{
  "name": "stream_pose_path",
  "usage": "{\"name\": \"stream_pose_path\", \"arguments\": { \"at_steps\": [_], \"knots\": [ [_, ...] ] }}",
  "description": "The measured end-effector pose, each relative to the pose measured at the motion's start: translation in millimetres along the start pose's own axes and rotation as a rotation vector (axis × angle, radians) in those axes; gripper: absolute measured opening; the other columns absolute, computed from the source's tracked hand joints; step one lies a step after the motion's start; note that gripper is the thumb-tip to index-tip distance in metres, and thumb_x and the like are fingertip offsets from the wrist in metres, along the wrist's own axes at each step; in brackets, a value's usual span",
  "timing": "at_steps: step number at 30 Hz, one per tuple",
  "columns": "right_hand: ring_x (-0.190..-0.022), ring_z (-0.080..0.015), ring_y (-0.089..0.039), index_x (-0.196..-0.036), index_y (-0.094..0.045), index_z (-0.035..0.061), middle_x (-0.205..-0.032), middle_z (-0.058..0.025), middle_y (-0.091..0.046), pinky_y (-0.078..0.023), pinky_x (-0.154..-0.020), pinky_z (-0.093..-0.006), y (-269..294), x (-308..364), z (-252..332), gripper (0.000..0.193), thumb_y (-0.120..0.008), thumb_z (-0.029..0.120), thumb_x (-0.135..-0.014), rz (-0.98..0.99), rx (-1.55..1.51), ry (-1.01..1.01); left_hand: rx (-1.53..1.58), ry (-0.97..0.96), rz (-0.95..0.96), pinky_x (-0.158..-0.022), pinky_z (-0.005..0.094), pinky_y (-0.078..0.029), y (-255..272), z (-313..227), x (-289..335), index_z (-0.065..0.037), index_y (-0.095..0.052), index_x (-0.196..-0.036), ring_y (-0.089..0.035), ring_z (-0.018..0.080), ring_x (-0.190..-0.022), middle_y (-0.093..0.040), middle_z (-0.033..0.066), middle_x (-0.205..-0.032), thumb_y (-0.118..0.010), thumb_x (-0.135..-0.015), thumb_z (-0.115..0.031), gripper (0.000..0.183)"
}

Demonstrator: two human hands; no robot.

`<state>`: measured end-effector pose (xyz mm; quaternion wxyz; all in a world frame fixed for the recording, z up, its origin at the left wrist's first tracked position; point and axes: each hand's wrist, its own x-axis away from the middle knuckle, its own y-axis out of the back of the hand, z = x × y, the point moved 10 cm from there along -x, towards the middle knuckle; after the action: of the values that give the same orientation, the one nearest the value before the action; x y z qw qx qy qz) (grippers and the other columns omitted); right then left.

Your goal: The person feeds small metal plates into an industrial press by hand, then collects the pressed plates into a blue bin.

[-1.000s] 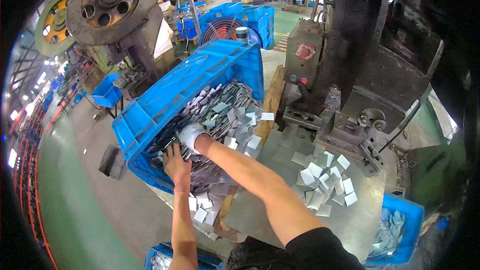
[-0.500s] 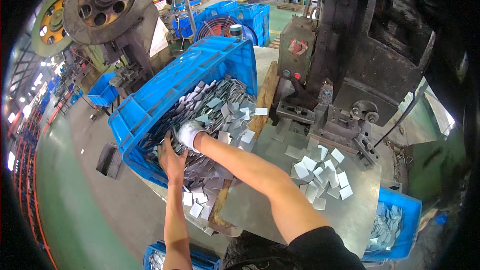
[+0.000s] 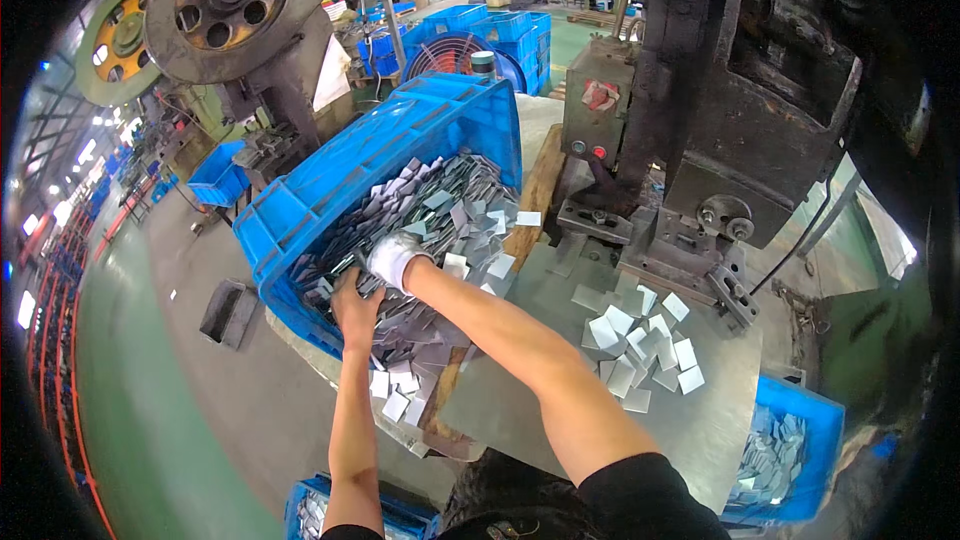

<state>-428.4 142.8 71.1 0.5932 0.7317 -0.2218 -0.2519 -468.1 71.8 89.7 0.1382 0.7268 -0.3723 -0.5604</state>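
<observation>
A large blue plastic crate (image 3: 300, 202) lies tipped on its side, with a heap of small flat rectangular metal plates (image 3: 440, 180) spilling out of its mouth. My right hand (image 3: 397, 258), in a white glove, reaches across to the left and presses into the heap; its fingertips are hidden there. Just beside it on the near side, my bare left hand (image 3: 357, 310) rests against the plates, thumb and fingers apart. Whether any plate is between the fingers of the gloved hand does not show. Loose plates (image 3: 398, 390) lie at the heap's near edge.
On the metal tabletop (image 3: 520, 365) to the right lies a pile of bright plates (image 3: 640, 345), before a dark press machine (image 3: 745, 140). A blue bin (image 3: 800, 440) holding plates stands below right. Another blue bin (image 3: 305, 505) is at the lower edge. A wooden board (image 3: 538, 185) runs beside the crate.
The whole view has shifted slightly to the right. Both hands remain at the heap, close together, with the left fingers a little more sunk among the plates.
</observation>
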Motion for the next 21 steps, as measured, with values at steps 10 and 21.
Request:
{"name": "stream_pose_path", "arguments": {
  "at_steps": [10, 21],
  "knots": [
    [-0.071, -0.0328, -0.063, -0.080, -0.063, 0.0011, -0.076, -0.0193, -0.062, -0.049, -0.063, -0.0440, 29.0, 52.5, -13.3, 0.041, -0.037, 0.031, -0.089, -0.235, -0.054, 0.000, -0.082, 0.044, 0.156, -0.065, 0.0401, -0.048, -6.7, -5.9, 2.8, -0.012, -0.064, -0.096, -0.061, 0.0323, -0.075, -0.064, 0.0121, -0.091, -0.071, -0.061, -0.016, 0.036],
    [-0.071, -0.0321, -0.062, -0.117, -0.040, 0.0041, -0.079, -0.0183, -0.059, -0.050, -0.057, -0.0404, 27.5, 171.5, -63.1, 0.036, -0.045, 0.010, -0.082, -0.297, 0.003, -0.112, 0.185, -0.100, 0.161, -0.072, 0.0355, -0.049, -50.4, -100.4, 29.3, -0.008, -0.064, -0.094, -0.061, 0.0277, -0.084, -0.063, 0.0098, -0.096, -0.064, -0.061, -0.002, 0.033]
  ]
}}
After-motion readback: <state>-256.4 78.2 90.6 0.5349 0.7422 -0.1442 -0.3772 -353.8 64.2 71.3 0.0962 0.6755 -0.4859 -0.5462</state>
